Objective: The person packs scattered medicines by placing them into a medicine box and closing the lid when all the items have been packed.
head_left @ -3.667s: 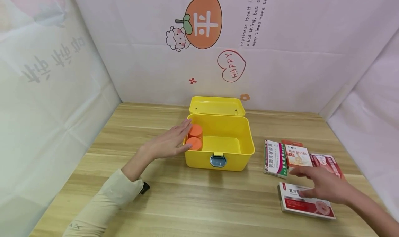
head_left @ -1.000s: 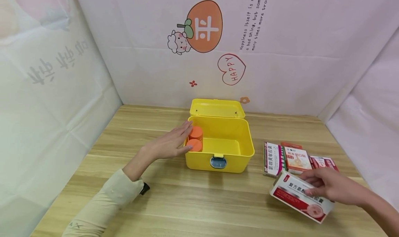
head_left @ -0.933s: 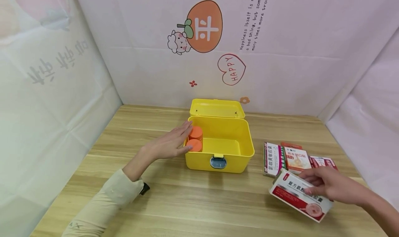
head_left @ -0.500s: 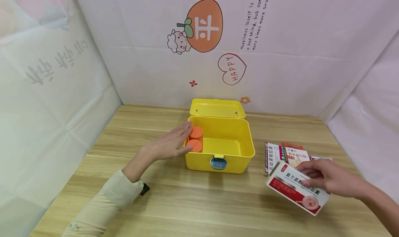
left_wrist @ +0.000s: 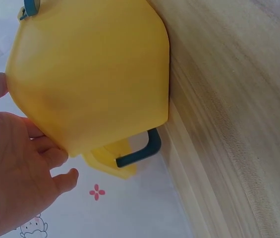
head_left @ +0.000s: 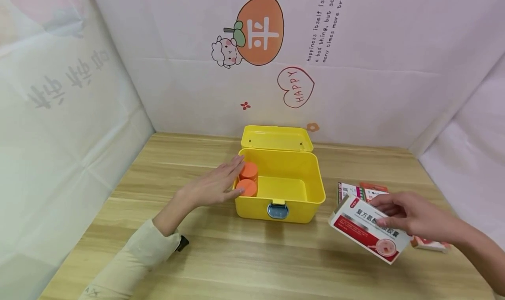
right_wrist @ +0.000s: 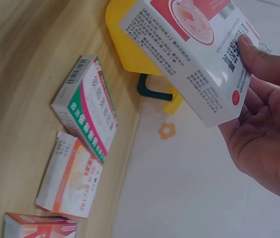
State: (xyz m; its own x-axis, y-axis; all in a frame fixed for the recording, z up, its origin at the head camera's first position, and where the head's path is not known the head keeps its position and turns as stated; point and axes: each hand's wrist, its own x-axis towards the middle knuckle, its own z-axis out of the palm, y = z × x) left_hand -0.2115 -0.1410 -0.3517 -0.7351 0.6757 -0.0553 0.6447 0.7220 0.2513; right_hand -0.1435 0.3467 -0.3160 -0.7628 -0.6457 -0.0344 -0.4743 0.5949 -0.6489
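A yellow lidded storage box [head_left: 297,210] stands on the table with its lid [head_left: 276,138] tipped back. Two round orange-capped containers [head_left: 247,188] stand inside its left end. My left hand [head_left: 213,186] rests against the left rim with its fingers extended; the left wrist view shows the hand [left_wrist: 18,173] beside the box's end wall [left_wrist: 90,84]. My right hand [head_left: 418,219] grips a white and red medicine box [head_left: 367,230], tilted and raised above the table. In the right wrist view the thumb lies on the face of this medicine box [right_wrist: 194,64].
Under and behind my right hand lie other packages: a white and green medicine box [right_wrist: 90,106], an orange and white plaster box [right_wrist: 73,176] and a red package [right_wrist: 40,225]. A fabric backdrop [head_left: 189,94] rises behind the wooden table [head_left: 236,260].
My right hand has taken hold of the white and red medicine box, lifted it off the table and moved it a little left, towards the yellow box. My left hand has stayed put.
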